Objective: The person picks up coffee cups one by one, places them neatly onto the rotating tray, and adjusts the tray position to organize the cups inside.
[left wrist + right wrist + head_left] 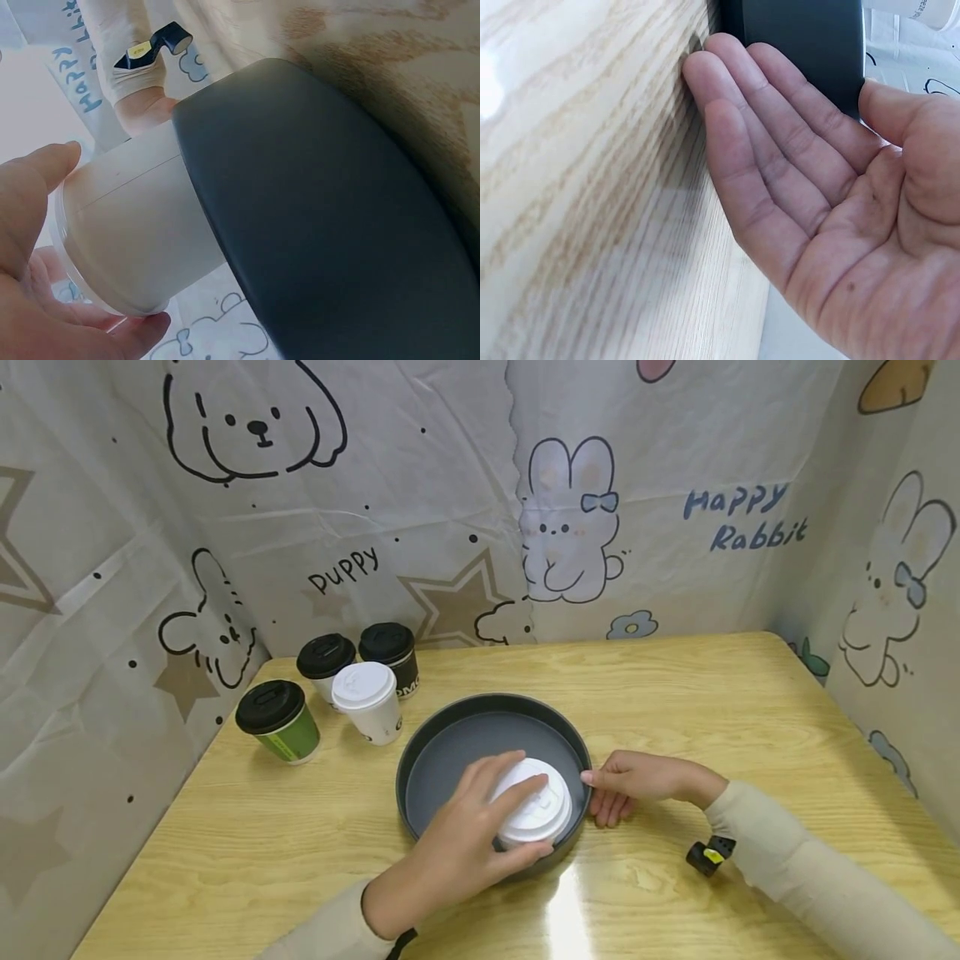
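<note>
A dark grey round cake pan (457, 752) lies on the table, low in the middle of the head view. Inside it, near its right wall, stands a paper cup (553, 810) with a white lid. My left hand (457, 839) grips this cup from above, thumb and fingers spread round the lid; in the left wrist view the pale cup body (142, 217) rises above the pan wall (300, 187). At the pan's right side, my right hand (641, 781) holds the rim, with the thumb on the edge and the fingers (780, 127) against the outer wall.
Several lidded paper cups stand at the back left: a green one (292, 737) with a black lid, a white one (375, 718), and two black-lidded ones (387, 643) behind. Printed cloth (450, 485) hangs round the back and sides of the wooden table (697, 693).
</note>
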Motion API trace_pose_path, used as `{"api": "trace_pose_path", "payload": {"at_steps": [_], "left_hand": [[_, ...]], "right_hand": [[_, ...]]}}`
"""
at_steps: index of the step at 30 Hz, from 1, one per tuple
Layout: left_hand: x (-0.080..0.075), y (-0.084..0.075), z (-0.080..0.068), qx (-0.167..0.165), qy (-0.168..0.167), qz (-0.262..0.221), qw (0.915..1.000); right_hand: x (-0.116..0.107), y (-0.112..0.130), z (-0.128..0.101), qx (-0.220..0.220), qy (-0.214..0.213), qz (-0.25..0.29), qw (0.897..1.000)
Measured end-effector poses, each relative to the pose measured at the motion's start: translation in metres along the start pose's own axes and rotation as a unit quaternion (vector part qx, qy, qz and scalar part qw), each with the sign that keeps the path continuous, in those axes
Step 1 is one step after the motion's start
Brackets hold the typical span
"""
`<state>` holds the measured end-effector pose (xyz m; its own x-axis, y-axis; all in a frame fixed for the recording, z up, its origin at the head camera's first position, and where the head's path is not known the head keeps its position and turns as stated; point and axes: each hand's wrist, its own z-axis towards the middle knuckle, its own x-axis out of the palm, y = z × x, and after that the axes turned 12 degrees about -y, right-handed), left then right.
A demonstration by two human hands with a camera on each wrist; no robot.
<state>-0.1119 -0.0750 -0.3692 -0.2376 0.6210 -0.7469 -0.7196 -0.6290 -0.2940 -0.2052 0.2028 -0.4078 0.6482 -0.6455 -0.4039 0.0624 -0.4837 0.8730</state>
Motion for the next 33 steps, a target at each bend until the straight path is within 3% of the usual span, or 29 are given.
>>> {"api": "trace_pose_path", "payload": {"at_steps": [18, 26, 29, 33], "left_hand": [[0.002, 0.0, -0.003, 0.005, -0.006, 0.014, 0.9999], [-0.001, 0.003, -0.009, 0.026, -0.012, 0.02, 0.9994], [-0.009, 0.009, -0.013, 0.005, 0.005, 0.02, 0.9998], [-0.027, 0.024, -0.019, -0.051, 0.054, 0.016, 0.9971]], "right_hand": [[0.0, 0.002, 0.0, -0.004, 0.007, -0.003, 1.0], [0.001, 0.006, -0.001, -0.004, 0.003, -0.001, 1.0], [0.002, 0.006, -0.002, -0.005, 0.001, -0.003, 1.0], [0.004, 0.005, -0.004, -0.008, -0.007, -0.009, 1.0]]}}
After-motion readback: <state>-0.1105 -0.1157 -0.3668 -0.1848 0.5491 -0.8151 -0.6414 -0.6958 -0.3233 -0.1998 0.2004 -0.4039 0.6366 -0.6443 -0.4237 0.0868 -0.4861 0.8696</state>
